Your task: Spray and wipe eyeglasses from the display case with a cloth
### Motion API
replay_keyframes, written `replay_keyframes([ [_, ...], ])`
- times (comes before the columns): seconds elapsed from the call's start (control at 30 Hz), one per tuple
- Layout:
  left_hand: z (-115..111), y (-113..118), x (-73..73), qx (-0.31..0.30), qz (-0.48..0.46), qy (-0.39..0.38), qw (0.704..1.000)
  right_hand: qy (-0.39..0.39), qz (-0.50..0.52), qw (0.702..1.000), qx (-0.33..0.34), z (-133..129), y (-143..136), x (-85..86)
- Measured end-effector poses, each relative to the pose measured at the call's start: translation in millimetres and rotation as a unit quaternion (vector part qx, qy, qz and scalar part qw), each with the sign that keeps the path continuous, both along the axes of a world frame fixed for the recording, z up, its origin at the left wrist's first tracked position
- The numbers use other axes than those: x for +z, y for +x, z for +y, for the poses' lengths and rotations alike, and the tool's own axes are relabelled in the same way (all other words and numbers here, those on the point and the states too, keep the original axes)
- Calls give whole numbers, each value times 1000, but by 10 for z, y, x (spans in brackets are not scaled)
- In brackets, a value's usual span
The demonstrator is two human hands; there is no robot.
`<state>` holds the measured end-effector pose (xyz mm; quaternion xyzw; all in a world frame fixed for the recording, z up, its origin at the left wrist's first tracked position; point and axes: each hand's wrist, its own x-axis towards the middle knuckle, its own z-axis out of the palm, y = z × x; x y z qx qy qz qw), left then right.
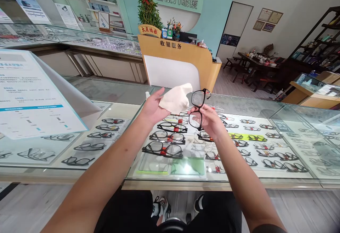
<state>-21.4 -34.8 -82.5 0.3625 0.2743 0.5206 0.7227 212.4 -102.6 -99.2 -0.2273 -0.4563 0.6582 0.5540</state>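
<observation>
A cream cleaning cloth [175, 98] is draped over my left hand [154, 108], pinched near the thumb and partly hiding the fingers. Just right of it, my right hand [209, 118] grips a pair of black-framed eyeglasses [201, 108] around the bridge, with the two lenses one above the other. The cloth and the upper lens are close together, with a small gap between them. Both hands are above the glass display case [191, 151], in which rows of eyeglasses [167, 148] lie, several with red tags.
At the left a white printed sign [32, 95] stands on the counter. Past the case is a wooden cashier desk [209, 66] with a potted plant [150, 10]. Another glass display counter [106, 45] runs along the back left, and a dark table [255, 61] stands far right.
</observation>
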Motion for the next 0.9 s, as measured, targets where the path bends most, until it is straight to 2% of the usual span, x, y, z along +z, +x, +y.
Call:
replay_keyframes([
  [0.17, 84, 13, -84, 52, 1, -28, 998, 2, -11, 1000, -6, 7, 3, -22],
  [0.23, 94, 1, -117, 55, 4, -39, 998, 1, -8, 1000, -3, 4, -6, -23],
  [0.43, 44, -2, -128, -54, 37, 14, 998, -3, -3, 1000, 3, -4, -25, -13],
  [0.77, -96, 186, -148, -103, 56, 42, 992, -5, -19, 1000, 17, -5, -54, -39],
  [0.9, -159, 238, -133, -74, 51, 70, 993, -11, -21, 999, 27, -12, -74, -48],
])
